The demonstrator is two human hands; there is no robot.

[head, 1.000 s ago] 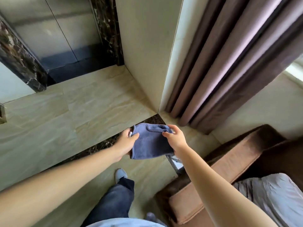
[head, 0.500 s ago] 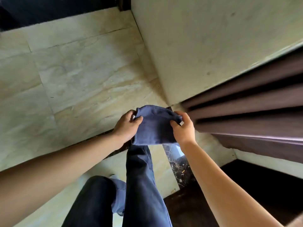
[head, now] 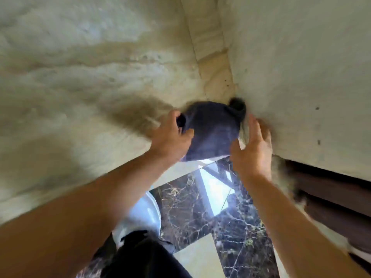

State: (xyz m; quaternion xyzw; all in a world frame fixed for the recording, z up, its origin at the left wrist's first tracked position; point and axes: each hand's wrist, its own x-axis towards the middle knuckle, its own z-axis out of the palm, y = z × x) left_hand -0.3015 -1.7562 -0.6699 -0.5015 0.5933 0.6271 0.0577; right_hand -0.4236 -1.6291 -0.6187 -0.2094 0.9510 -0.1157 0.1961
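The blue-grey cloth (head: 212,131) hangs stretched between my hands, its top right corner bunched against the foot of the wall (head: 301,67). My left hand (head: 170,139) grips its left edge, fingers curled round the fabric. My right hand (head: 253,149) lies along the right edge, thumb at the lower corner and fingers fairly straight; the blur keeps me from telling if it really pinches. Beyond my left hand spreads pale floor (head: 80,77), and below both runs a dark marble strip (head: 180,207). If that right hold is loose, I think the cloth could slip free and crumple, or my knuckles could scrape the wall.
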